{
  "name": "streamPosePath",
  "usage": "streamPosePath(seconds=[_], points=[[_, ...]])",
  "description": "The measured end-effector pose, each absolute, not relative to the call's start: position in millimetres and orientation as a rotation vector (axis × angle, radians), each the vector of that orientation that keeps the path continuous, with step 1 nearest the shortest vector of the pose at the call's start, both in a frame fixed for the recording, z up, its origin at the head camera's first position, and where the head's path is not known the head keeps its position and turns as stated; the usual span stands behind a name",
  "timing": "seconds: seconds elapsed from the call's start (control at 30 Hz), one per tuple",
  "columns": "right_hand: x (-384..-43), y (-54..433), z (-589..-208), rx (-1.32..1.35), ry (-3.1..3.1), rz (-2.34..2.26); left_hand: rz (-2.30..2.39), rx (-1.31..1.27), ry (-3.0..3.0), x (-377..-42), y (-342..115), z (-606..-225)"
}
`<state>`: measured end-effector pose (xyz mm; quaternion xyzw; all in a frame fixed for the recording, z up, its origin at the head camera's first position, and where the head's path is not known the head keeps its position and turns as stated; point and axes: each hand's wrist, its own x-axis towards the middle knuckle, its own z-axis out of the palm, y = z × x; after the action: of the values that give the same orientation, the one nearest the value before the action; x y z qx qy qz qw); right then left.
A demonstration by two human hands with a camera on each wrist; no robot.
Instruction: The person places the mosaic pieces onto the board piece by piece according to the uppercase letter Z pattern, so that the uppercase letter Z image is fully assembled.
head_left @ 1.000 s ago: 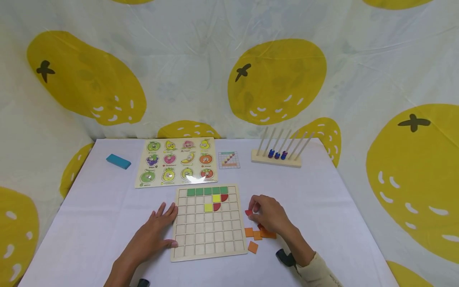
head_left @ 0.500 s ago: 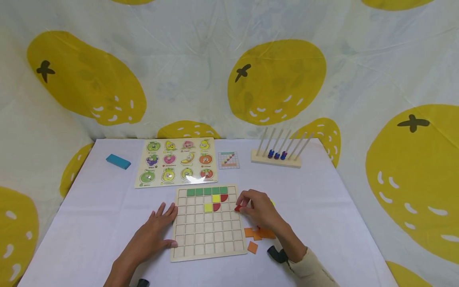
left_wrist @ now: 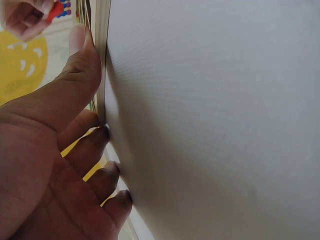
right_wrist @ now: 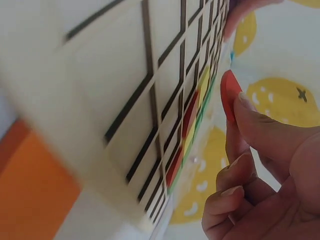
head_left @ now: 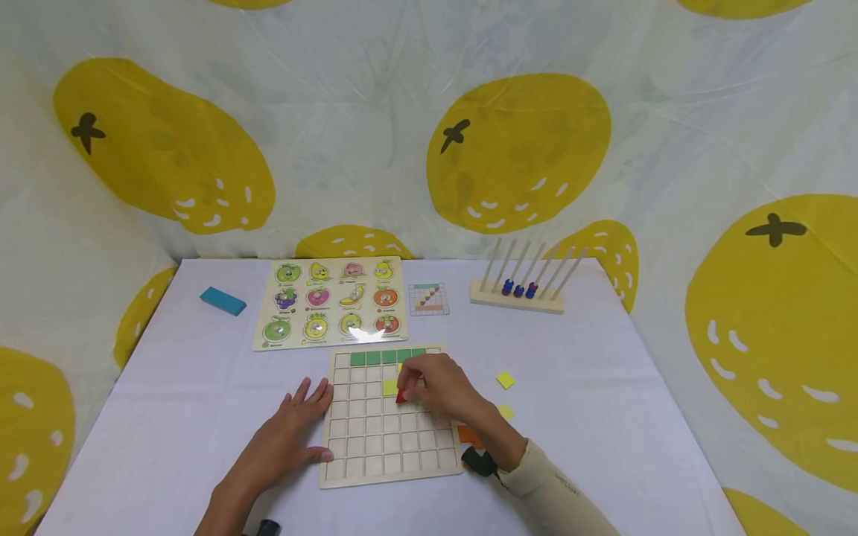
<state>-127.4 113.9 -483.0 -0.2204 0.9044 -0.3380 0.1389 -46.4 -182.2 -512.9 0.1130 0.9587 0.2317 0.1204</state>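
The left hand (head_left: 287, 435) rests, fingers spread and thumb apart, against the left edge of the gridded board (head_left: 373, 427); the right hand (head_left: 437, 385), reaching across from the right, pinches a red piece (right_wrist: 228, 94) above the board, near a yellow tile (head_left: 390, 388).

The left hand (left_wrist: 60, 150) lies along the edge of a wooden board (left_wrist: 103, 25), thumb over the rim, fingers spread near the shadowed white tabletop (left_wrist: 225, 110). At the upper left, the blurred right hand (left_wrist: 24, 19) holds a red piece (left_wrist: 55, 11), blue beads (left_wrist: 65, 9) just beside it in view.
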Motion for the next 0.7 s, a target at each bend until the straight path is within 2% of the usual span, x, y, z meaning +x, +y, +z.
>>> streamPosePath(seconds=[0.4, 0.7], points=[[-129.5, 85.2, -490.3, -0.736, 2.654, -0.788, 0.708, 0.313, 2.766, -47.6, -181.5, -513.2], [-127.5, 80.5, -489.8, -0.704, 2.670, -0.742, 0.677, 0.297, 2.765, -48.4, -182.6, -513.6]])
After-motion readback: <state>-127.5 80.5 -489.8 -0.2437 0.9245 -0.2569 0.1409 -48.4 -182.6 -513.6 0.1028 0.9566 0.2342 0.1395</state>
